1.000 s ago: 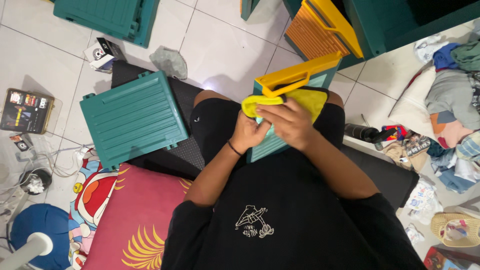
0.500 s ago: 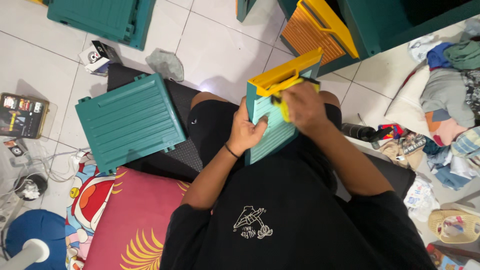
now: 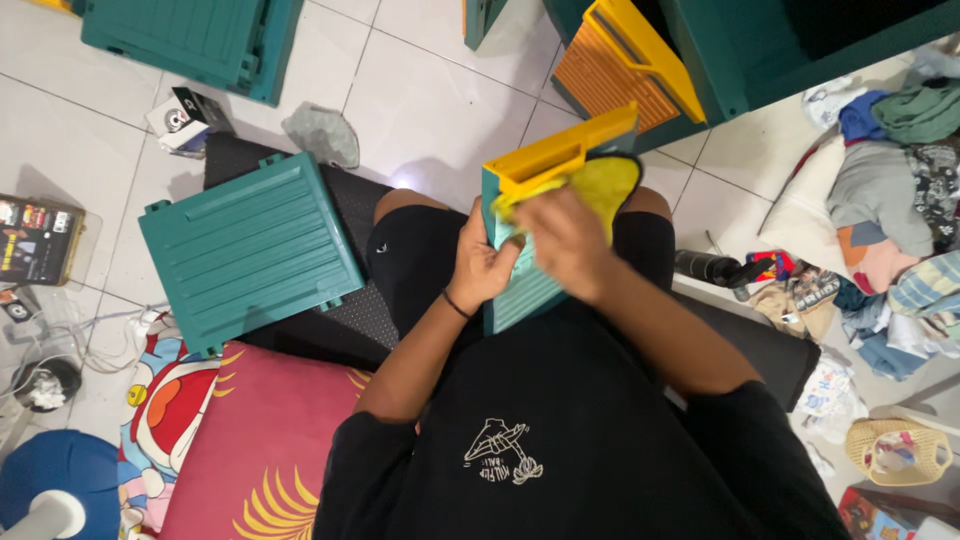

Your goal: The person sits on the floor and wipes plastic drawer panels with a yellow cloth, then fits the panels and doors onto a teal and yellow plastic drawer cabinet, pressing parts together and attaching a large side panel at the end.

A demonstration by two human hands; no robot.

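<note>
Ribbed teal panel (image 3: 525, 290) | left hand (image 3: 480, 265) fingers grip edge | right hand (image 3: 565, 240) presses yellow cloth (image 3: 605, 185)

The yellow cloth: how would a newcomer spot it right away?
Find the person's lap in the middle of the view, where the left hand steadies a teal panel with a yellow handle. The yellow cloth lies pressed on that panel under the right hand. It is soft and crumpled, unlike the hard plastic around it.
</note>
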